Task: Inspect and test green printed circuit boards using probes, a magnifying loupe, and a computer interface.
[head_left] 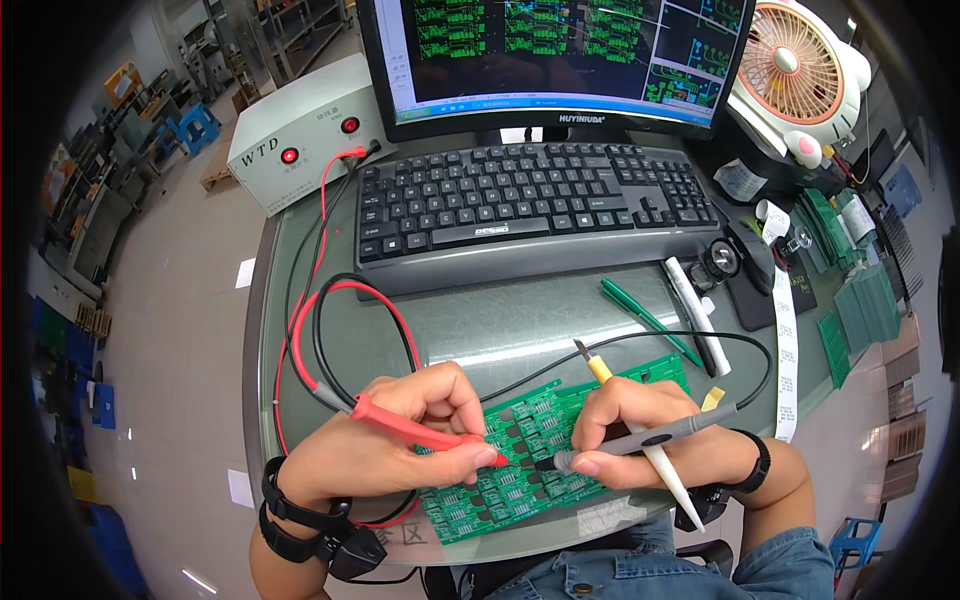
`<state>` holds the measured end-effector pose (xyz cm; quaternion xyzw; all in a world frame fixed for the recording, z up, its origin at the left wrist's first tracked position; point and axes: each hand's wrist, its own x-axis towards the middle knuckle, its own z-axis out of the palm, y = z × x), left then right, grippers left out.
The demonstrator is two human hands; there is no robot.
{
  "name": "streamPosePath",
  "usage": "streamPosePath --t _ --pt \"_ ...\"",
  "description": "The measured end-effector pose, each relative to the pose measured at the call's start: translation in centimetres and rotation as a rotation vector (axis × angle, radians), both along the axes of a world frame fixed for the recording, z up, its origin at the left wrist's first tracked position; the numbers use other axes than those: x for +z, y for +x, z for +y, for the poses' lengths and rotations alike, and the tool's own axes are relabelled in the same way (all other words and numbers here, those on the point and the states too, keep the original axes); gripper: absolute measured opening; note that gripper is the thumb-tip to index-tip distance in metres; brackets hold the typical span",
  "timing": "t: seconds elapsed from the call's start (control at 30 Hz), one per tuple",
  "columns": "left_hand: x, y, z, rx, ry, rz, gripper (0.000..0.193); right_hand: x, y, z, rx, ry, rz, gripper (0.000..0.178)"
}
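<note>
My left hand [425, 425] is closed round a red test probe [415, 430], whose tip points down at the green circuit board panel [470, 515]. In my right hand [640, 425] is a grey test probe [660, 433] with a black cable, its dark tip near the red one over the middle of the board. The same hand also holds a craft knife [672, 485] with a white tapered handle and yellow collar, blade pointing up and away. The panel lies slanted on the table, partly covered by both hands. Whether the probe tips touch it I cannot tell.
Beyond the board are a green pen [650, 320], a white marker [697, 315], a black keyboard [530, 200] and a monitor [560, 60]. A white box with red lights [300, 130] stands far left, its cables looping down. A fan [790, 70] and stacked green boards [865, 305] are right.
</note>
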<state>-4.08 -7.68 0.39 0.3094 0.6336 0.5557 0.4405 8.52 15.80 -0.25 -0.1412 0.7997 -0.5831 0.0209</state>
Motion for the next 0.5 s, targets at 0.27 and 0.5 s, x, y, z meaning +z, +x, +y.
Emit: streamPosePath --t 0.27,0.5 --pt "-0.09 0.11 0.00 0.010 -0.007 0.029 0.022 0.11 -0.09 -0.08 0.014 0.024 0.034 0.020" --pt "0.32 0.23 0.08 0.027 -0.070 0.065 0.023 -0.05 -0.09 -0.18 -0.005 0.031 0.048 0.020"
